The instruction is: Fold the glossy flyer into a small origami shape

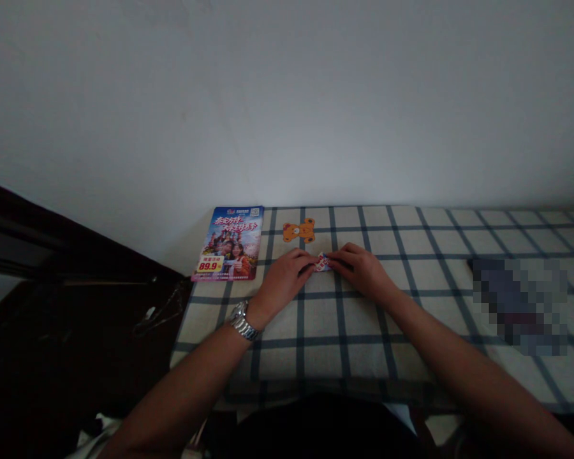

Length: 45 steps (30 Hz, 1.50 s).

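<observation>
A small folded piece of printed paper (323,262), red, white and blue, is held between both hands over the checked cloth. My left hand (287,275), with a metal watch (243,320) on its wrist, pinches the paper's left side. From the other side, the fingers of my right hand (361,268) are closed on its right edge. Part of the paper is hidden under the fingertips. Just behind the hands lies an orange teddy bear figure (298,231), flat on the cloth.
A stack of colourful printed flyers (229,245) lies at the table's back left, against the wall (316,115). The checked tablecloth (316,338) covers the table. At the right is a dark, blurred-out flat object (519,306). A dark area lies beyond the left edge.
</observation>
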Motion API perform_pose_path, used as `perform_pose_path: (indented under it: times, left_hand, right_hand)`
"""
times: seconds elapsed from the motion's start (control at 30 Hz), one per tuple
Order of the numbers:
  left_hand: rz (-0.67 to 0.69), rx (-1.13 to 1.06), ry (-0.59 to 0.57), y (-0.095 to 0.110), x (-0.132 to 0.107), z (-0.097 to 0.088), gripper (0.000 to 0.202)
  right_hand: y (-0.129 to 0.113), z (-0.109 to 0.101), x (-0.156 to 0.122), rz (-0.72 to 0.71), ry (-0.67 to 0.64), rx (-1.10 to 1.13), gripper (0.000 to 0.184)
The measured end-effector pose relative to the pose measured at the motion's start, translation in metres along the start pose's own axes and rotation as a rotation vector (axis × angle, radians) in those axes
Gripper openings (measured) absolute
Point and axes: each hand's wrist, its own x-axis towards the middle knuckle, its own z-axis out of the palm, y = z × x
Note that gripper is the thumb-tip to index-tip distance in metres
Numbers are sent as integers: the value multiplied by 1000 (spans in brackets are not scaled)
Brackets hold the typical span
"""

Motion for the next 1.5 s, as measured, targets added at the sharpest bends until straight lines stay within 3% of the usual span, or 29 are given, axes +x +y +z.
perform_pose_path:
  times: [0.43, 0.7, 1.23, 1.5]
  left_hand:
    - [84, 19, -1, -5, 1, 4, 23]
    - [15, 30, 26, 1, 0, 3, 25]
    - [58, 40, 34, -1, -1, 5, 18]
    - [60, 13, 45, -3, -2, 7, 21]
  right_hand:
    - [0, 7, -2, -81, 1, -69, 34]
    - [-1, 5, -1, -62, -30, -23, 27]
    - [-4, 2, -1, -52, -37, 55, 23]
    - [-7, -2, -2, -32, -16, 220, 18]
